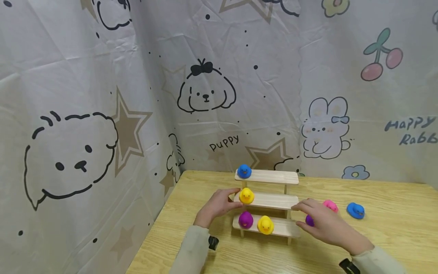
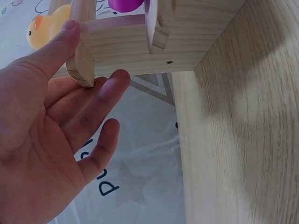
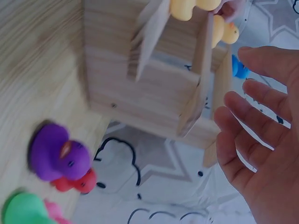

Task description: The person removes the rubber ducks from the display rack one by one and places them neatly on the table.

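Head view: left hand (image 1: 219,205) with thumb and fingers bent to either side of the middle shelf's end, apparently pinching the wooden rack (image 1: 273,200); right hand (image 1: 325,225) loosely spread, holding nothing, just beside the opposite end; rack therefore between both hands. To steady it well, probably best to press evenly from both ends, without tilting; mind the yellow duck (image 1: 246,196) just beside the left fingertips, likely to topple at a jolt, with more ducks on the shelves above and below; avoid brushing the purple duck (image 1: 309,220) partly hidden by the right hand, with pink duck (image 1: 330,206) and blue duck (image 1: 356,210) beyond. Pale, straight-grained planks, rounded at the corners; smooth, bulbous ducks, rubber or plastic, impossible to tell which; farther out from both hands, wood-grained table (image 1: 393,228), then creased, printed curtain (image 1: 273,95).
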Demonstrator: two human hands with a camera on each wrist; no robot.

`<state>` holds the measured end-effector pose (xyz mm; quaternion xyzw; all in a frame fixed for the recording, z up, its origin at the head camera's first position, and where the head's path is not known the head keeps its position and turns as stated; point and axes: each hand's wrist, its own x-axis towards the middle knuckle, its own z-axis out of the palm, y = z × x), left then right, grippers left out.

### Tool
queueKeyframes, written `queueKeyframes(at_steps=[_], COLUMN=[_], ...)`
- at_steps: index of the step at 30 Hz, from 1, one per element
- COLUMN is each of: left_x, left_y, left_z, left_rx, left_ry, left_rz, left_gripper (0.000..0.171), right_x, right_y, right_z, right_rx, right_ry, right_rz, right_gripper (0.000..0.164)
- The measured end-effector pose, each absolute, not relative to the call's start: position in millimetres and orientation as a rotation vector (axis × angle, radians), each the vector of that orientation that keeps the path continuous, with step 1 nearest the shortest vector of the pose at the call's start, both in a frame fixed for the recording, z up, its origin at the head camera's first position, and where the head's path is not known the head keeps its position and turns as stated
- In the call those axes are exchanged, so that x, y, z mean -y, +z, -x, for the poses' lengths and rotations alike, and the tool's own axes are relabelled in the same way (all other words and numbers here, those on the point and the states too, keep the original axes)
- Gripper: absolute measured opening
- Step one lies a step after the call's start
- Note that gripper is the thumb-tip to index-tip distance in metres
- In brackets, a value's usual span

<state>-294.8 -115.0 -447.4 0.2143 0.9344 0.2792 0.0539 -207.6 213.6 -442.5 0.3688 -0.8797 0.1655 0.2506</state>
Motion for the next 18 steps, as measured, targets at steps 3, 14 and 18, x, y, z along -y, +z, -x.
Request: queueKeyframes(at_steps=[3, 14, 18], left_x=[115.0, 115.5, 114.9], left_y=[-447.3, -448.5, -447.3], left_z=[294.6, 295.3, 295.5], left_rx=[-2.839, -2.85, -2.841], left_ry=[0.846, 0.852, 0.852], left_rz=[-0.65, -0.663, -0.656], left_gripper=[0.059, 0.059, 0.06], right_x=[-204.7, -173.8, -164.8], right_y=[-439.9, -438.8, -442.7], right_z=[208.2, 208.1, 210.4], right_rx=[2.397, 2.517, 2.504], right_ry=[0.46, 0.5, 0.506], right_rz=[-1.032, -1.111, -1.16], right_gripper=[0.04, 0.036, 0.034])
